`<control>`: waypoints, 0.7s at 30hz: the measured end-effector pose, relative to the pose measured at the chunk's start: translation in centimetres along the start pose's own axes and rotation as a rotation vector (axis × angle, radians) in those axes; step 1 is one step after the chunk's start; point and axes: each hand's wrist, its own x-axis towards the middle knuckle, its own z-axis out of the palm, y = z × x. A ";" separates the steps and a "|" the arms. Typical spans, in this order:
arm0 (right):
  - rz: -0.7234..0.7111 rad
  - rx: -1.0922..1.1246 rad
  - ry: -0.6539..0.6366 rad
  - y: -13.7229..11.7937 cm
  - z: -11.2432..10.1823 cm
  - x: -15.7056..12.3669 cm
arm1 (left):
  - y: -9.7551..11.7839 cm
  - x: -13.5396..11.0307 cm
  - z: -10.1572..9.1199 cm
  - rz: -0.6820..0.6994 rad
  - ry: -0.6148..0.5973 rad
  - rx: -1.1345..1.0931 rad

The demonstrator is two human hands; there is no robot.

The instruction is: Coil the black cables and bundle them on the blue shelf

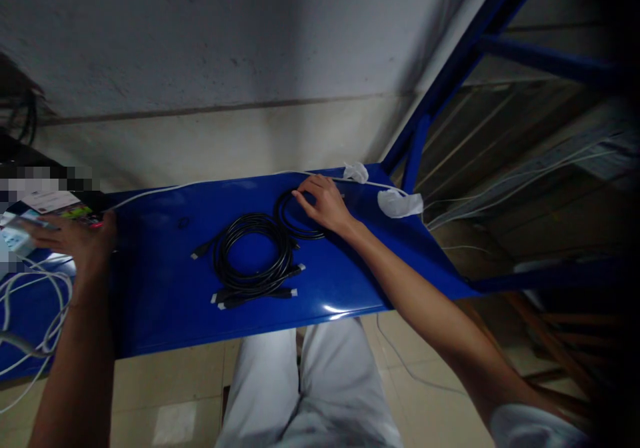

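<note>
My right hand (323, 201) rests on a small coil of black cable (295, 225) on the blue table (160, 281), fingers curled onto the loop. A larger coil of black cables (253, 258) with several plug ends lies just to its left. My left hand (80, 238) lies at the table's far left, fingers spread flat over a pile of printed packets or cards (50, 208).
White cables (30, 315) are bundled at the left edge. A thin white cable (210, 181) runs along the table's back edge to crumpled white material (397, 203) at the right corner. A blue metal rack (450, 68) stands on the right. My legs are below the table.
</note>
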 end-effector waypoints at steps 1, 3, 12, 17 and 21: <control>-0.008 -0.006 0.002 0.0 0.1 0.0 | 0.1 -0.1 -0.1 -0.075 0.019 0.005; -0.013 -0.012 0.007 0.1 0.1 0.0 | 0.6 -0.3 -0.2 -0.151 0.032 0.016; 0.015 0.021 -0.001 -0.1 0.0 0.0 | 3.6 -1.9 0.0 -0.024 0.041 0.003; 0.015 0.018 0.003 -0.1 -0.1 0.0 | 4.2 -2.5 0.3 0.059 0.050 -0.016; 0.023 0.012 -0.008 -0.2 -0.1 0.0 | 4.0 -2.5 0.7 0.101 0.032 -0.041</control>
